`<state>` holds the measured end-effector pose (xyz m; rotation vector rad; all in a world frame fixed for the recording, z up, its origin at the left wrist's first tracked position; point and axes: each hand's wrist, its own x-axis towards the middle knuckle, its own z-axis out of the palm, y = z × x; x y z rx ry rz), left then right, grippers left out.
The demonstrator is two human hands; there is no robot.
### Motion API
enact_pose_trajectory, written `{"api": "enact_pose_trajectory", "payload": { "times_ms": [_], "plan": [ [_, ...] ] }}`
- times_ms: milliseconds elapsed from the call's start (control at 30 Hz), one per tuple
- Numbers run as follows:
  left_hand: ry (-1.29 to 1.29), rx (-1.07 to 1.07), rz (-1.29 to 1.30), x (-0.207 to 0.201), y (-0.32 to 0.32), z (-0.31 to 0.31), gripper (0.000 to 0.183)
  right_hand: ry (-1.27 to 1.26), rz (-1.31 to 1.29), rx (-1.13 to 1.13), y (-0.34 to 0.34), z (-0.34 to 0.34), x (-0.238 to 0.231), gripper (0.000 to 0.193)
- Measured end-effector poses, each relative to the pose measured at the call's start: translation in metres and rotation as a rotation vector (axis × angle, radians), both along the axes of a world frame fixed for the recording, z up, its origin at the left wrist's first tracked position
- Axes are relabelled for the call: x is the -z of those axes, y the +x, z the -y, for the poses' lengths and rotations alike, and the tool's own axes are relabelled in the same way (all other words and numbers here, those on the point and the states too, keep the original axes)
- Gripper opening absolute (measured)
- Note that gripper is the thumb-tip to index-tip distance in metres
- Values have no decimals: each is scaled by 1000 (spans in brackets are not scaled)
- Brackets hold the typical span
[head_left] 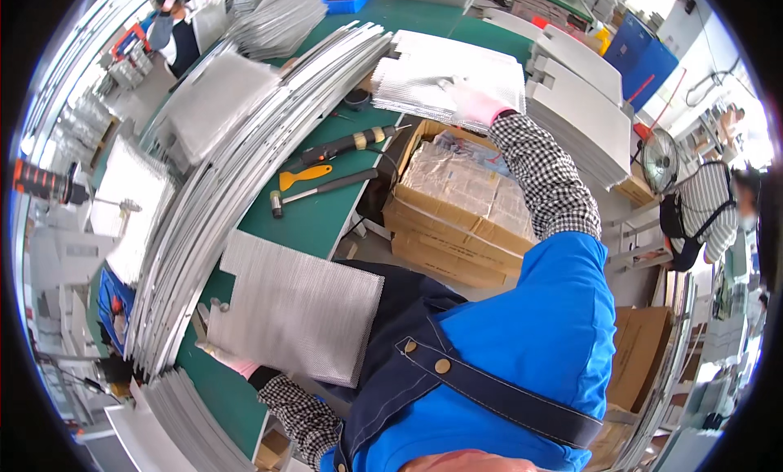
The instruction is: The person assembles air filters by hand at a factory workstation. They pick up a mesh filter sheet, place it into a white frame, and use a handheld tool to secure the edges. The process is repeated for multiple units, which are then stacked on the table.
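Observation:
My left hand [228, 358], gloved, grips the lower left edge of a silvery mesh panel [298, 309] with a notched corner. The panel is tilted over the green table's edge in front of my apron, and it hides part of the fingers. My right hand [475, 102], also gloved, reaches far forward. Its fingers stretch out over the top of a stack of similar mesh panels [408, 76]. On the table between the hands lie a hammer [326, 190], a yellow-handled scraper [305, 176] and a power screwdriver [342, 146].
Long metal strips [236, 186] are piled along the table's left part. An open cardboard box [449, 219] with wrapped contents stands beside the table. White panels [579, 117] are stacked at the right, near a fan [659, 160]. A hanging screwdriver [49, 182] is at far left. Other people sit nearby.

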<state>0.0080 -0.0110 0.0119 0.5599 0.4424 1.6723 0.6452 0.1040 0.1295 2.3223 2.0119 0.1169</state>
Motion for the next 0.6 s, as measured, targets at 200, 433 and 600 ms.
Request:
{"api": "enact_pose_trajectory", "payload": {
  "times_ms": [200, 433, 600],
  "plan": [
    [-77, -110, -170, -3, 1, 6, 90, 268, 261, 99, 29, -23, -78, 42],
    [-69, -151, -99, -8, 8, -1, 89, 1418, -642, -100, -50, 5, -105, 37],
    [-29, -216, -117, 4, -1, -6, 82, 397, -1734, -295, -181, 14, 17, 44]
  ]
}}
